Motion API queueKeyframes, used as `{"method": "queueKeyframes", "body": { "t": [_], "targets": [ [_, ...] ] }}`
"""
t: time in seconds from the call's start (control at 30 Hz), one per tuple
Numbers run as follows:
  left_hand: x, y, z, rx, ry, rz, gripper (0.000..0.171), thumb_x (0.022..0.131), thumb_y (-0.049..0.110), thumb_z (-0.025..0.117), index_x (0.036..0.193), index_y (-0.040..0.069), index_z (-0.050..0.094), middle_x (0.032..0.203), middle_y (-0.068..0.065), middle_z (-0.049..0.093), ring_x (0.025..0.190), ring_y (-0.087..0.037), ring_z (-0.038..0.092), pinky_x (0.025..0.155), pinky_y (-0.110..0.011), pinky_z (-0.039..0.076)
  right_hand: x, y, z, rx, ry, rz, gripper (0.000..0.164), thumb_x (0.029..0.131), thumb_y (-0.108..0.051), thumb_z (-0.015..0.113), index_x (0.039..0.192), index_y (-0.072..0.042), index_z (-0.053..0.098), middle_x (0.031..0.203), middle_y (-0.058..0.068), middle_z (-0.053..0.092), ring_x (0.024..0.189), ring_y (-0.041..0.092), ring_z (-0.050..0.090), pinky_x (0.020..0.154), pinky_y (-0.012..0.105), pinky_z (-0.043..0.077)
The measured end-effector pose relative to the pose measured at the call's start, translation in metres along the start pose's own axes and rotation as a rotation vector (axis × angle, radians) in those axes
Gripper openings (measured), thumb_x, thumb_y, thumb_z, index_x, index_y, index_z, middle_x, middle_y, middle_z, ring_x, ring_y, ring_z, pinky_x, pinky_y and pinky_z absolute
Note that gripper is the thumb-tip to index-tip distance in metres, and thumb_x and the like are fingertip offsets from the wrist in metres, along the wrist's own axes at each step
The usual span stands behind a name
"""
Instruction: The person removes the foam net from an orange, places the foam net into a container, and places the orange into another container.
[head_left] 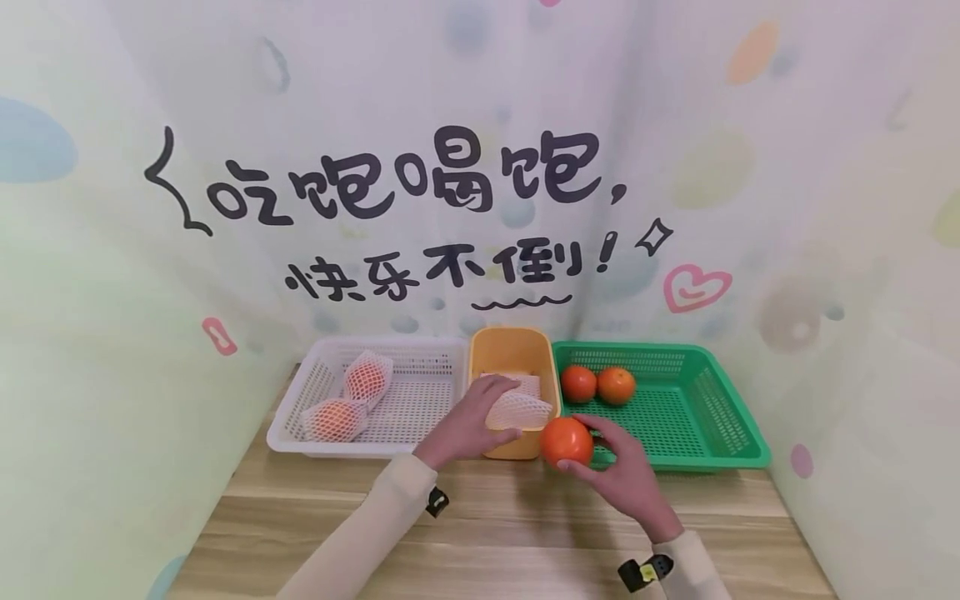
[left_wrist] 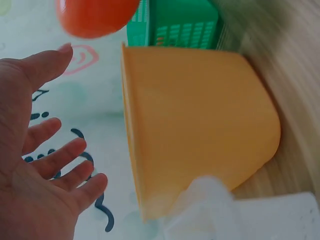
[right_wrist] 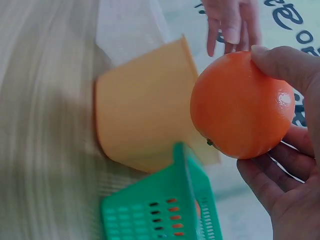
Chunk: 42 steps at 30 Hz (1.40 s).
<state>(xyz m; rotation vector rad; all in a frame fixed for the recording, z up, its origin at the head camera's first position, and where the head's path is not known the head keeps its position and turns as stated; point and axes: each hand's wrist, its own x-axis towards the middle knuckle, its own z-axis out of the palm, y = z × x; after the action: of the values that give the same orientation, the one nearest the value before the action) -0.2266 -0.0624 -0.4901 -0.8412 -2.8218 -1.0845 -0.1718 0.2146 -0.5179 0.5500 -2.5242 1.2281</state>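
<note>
My right hand holds a glossy orange between thumb and fingers, in front of the yellow bin and green basket. In the right wrist view, the orange shows a small dark stem spot. Spread out above the yellow bin is my left hand, with nothing in its grasp. White foam fruit nets lie in that bin, just beyond the left fingers. Whether the fingers touch them cannot be told. The left wrist view shows the left hand with fingers apart, below the orange.
A white basket at the left contains two fruits in foam nets. At the right, a green basket has two bare oranges in its back left corner. All stand on a wooden table against a printed curtain.
</note>
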Motion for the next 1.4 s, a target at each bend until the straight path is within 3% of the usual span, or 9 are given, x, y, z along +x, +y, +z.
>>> {"method": "queueKeyframes", "body": {
  "t": [0.23,0.37,0.6,0.77,0.87,0.97,1.13,1.3,1.4],
  "targets": [
    [-0.008,0.01,0.03,0.028,0.074,0.149,0.061,0.09,0.031,0.08,0.143,0.015,0.056,0.15,-0.008,0.052,0.144,-0.026,0.043,0.118,-0.043,0.044,0.012,0.002,-0.022,-0.005,0.049,0.062,0.064,0.079,-0.031,0.09,0.136,-0.019,0.064,0.133,0.003,0.067,0.114,0.019,0.064,0.092,0.039,0.061],
    [-0.009,0.018,0.047,0.073,0.087,0.232,0.053,0.09,0.028,0.08,0.137,0.014,0.061,0.144,-0.005,0.057,0.14,-0.022,0.047,0.118,-0.036,0.044,0.018,0.006,-0.035,0.009,0.064,0.101,0.064,0.082,-0.031,0.088,0.138,-0.018,0.062,0.135,0.005,0.065,0.115,0.021,0.063,0.093,0.027,0.058],
    [-0.007,0.033,0.076,0.149,0.05,0.346,0.044,0.091,0.025,0.078,0.132,0.013,0.065,0.137,0.0,0.061,0.135,-0.019,0.053,0.115,-0.025,0.044,0.029,0.015,-0.056,0.02,0.079,0.14,0.065,0.086,-0.027,0.084,0.143,-0.013,0.058,0.139,0.011,0.061,0.12,0.026,0.057,0.09,0.005,0.048],
    [-0.005,0.043,0.091,0.223,-0.001,0.346,0.042,0.094,0.027,0.076,0.132,0.014,0.066,0.135,0.003,0.063,0.131,-0.013,0.056,0.114,-0.022,0.044,0.038,0.023,-0.068,-0.002,0.075,0.181,0.065,0.088,-0.033,0.082,0.144,-0.011,0.058,0.139,0.014,0.061,0.122,0.03,0.058,0.086,0.001,0.045],
    [-0.003,0.046,0.098,0.274,-0.016,0.331,0.042,0.095,0.027,0.074,0.134,0.014,0.065,0.134,0.003,0.064,0.129,-0.012,0.057,0.112,-0.022,0.046,0.045,0.028,-0.075,-0.014,0.061,0.232,0.068,0.089,-0.041,0.08,0.145,-0.012,0.056,0.141,0.015,0.059,0.123,0.033,0.059,0.085,0.007,0.052],
    [0.0,0.046,0.104,0.315,-0.004,0.326,0.037,0.098,0.024,0.069,0.133,0.014,0.067,0.131,0.002,0.065,0.125,-0.012,0.059,0.109,-0.022,0.048,0.052,0.036,-0.083,-0.018,0.046,0.273,0.071,0.09,-0.046,0.077,0.147,-0.012,0.054,0.143,0.016,0.057,0.125,0.037,0.059,0.087,0.023,0.06],
    [0.01,0.044,0.115,0.395,0.012,0.321,0.032,0.101,0.02,0.064,0.132,0.016,0.068,0.128,0.004,0.066,0.12,-0.01,0.059,0.104,-0.018,0.05,0.062,0.05,-0.095,-0.032,0.037,0.304,0.073,0.091,-0.049,0.074,0.149,-0.01,0.052,0.144,0.02,0.055,0.124,0.042,0.061,0.089,0.043,0.063],
    [0.019,0.043,0.124,0.472,0.011,0.334,0.031,0.1,0.017,0.066,0.131,0.019,0.069,0.125,0.005,0.068,0.116,-0.008,0.06,0.101,-0.015,0.05,0.071,0.066,-0.105,-0.032,0.018,0.343,0.078,0.092,-0.054,0.071,0.152,-0.01,0.047,0.146,0.022,0.052,0.123,0.046,0.06,0.091,0.054,0.06],
    [0.021,0.044,0.126,0.471,0.03,0.335,0.03,0.1,0.014,0.065,0.129,0.02,0.071,0.121,0.006,0.069,0.113,-0.008,0.062,0.099,-0.015,0.051,0.075,0.075,-0.109,-0.035,0.007,0.367,0.08,0.092,-0.056,0.069,0.153,-0.01,0.046,0.145,0.022,0.052,0.123,0.045,0.06,0.092,0.054,0.06]
  ]
}}
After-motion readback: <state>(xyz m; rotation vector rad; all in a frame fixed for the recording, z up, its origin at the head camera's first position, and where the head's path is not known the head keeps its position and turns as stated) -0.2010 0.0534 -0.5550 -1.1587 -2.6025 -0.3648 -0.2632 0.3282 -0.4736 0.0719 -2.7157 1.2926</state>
